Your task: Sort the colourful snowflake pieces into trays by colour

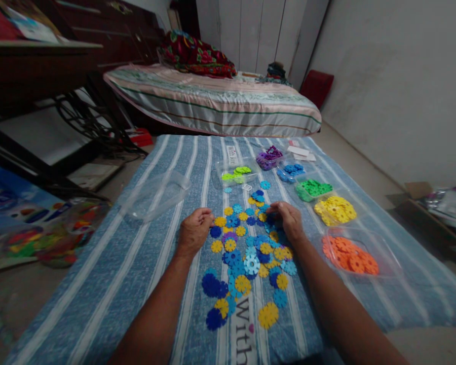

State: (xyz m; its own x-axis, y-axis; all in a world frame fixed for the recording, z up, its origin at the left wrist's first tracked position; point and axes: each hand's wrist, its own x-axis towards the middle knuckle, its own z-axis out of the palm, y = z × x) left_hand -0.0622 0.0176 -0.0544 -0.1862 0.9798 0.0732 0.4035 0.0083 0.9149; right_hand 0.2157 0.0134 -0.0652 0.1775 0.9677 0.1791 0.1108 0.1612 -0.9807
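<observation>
Flower-shaped plastic discs lie in a loose, partly overlapping spread on the striped cloth, among them a yellow disc [268, 315], a dark blue disc [216, 319], a light blue disc [251, 264] and a purple disc [229, 237]. At the left edge of the spread is my left hand [195, 229], its fingers curled together beside a yellow disc [220, 221]. My right hand [289, 219] is at the upper right of the spread, fingers bent inward over blue and yellow discs. Whatever either hand's fingertips hold is too small or hidden to make out.
Clear tubs curve along the far and right side, sorted by colour: lime [237, 174], purple [269, 158], blue [291, 172], green [313, 189], yellow [335, 210], orange [350, 255]. A transparent container [155, 197] sits at left. Beyond the table stands a bed [220, 104].
</observation>
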